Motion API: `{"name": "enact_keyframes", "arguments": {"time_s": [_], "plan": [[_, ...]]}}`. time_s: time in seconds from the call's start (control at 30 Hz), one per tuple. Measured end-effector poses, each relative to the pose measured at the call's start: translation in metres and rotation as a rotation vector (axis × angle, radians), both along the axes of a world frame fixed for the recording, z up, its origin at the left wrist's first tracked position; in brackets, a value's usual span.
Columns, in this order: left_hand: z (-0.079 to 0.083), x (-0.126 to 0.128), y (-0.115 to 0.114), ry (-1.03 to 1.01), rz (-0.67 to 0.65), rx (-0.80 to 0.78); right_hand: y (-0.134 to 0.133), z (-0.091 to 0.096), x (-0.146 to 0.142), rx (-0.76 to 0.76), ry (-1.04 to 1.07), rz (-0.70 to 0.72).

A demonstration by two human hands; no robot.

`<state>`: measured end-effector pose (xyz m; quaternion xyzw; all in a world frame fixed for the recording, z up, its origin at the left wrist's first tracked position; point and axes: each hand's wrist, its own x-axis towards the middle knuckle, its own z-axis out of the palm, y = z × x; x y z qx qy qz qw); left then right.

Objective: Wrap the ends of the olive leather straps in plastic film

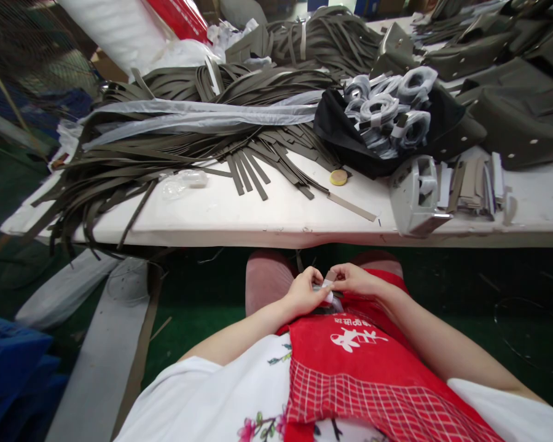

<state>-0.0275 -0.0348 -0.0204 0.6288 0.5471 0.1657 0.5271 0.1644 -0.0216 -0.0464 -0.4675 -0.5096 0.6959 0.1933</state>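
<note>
Both hands low over the lap, just near of the white table point(258, 215) edge. The left hand point(304, 293) and right hand point(356, 280) both pinch a short olive-grey strap piece point(329, 277) between fingertips, white tape scrap point(328, 296) hanging under it. Red apron point(350, 362) beneath. On the table, far left, a heap of long olive-grey straps point(166, 147) — to the right a grey tape dispenser point(415, 196)

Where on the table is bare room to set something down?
Bare: the front strip of the table between the strap heap and the tape dispenser, and a small patch right of the dispenser, at the edge. Crowded: the back and left under straps, the black cloth with rolls, the bags at right.
</note>
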Motion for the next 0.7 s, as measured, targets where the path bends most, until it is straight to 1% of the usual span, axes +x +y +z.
{"name": "enact_keyframes", "arguments": {"time_s": [0.07, 0.1, 0.17, 0.23, 0.27, 0.33, 0.4, 0.47, 0.53, 0.57, 0.6, 0.63, 0.7], "plan": [[0.002, -0.004, 0.003, 0.02, -0.043, -0.067, -0.003, 0.007, -0.002, 0.121, -0.06, -0.001], [0.002, -0.006, 0.006, 0.005, -0.072, -0.146, -0.006, 0.012, -0.002, 0.214, -0.112, 0.007], [0.0, -0.012, 0.013, -0.095, -0.114, -0.363, -0.012, 0.022, -0.003, 0.432, -0.232, 0.053], [-0.003, -0.016, 0.024, -0.269, -0.069, -0.534, -0.02, 0.03, -0.003, 0.629, -0.321, 0.117], [-0.003, -0.017, 0.029, -0.354, -0.019, -0.576, -0.023, 0.032, -0.003, 0.716, -0.356, 0.13], [-0.001, -0.016, 0.04, -0.477, 0.102, -0.575, -0.028, 0.032, -0.002, 0.851, -0.412, 0.098], [0.004, -0.01, 0.049, -0.539, 0.177, -0.539, -0.03, 0.032, -0.002, 0.935, -0.458, 0.03], [0.013, -0.001, 0.055, -0.554, 0.198, -0.494, -0.029, 0.034, 0.001, 0.988, -0.481, -0.014], [0.021, 0.008, 0.057, -0.545, 0.183, -0.474, -0.026, 0.043, 0.01, 1.033, -0.493, -0.056], [0.025, 0.011, 0.057, -0.54, 0.176, -0.474, -0.024, 0.049, 0.019, 1.06, -0.508, -0.107], [0.029, 0.013, 0.058, -0.538, 0.174, -0.477, -0.021, 0.056, 0.031, 1.095, -0.534, -0.192], [0.032, 0.014, 0.058, -0.539, 0.174, -0.48, -0.019, 0.062, 0.047, 1.139, -0.576, -0.314], [0.035, 0.015, 0.058, -0.553, 0.178, -0.486, -0.012, 0.071, 0.085, 1.218, -0.713, -0.641]]}}
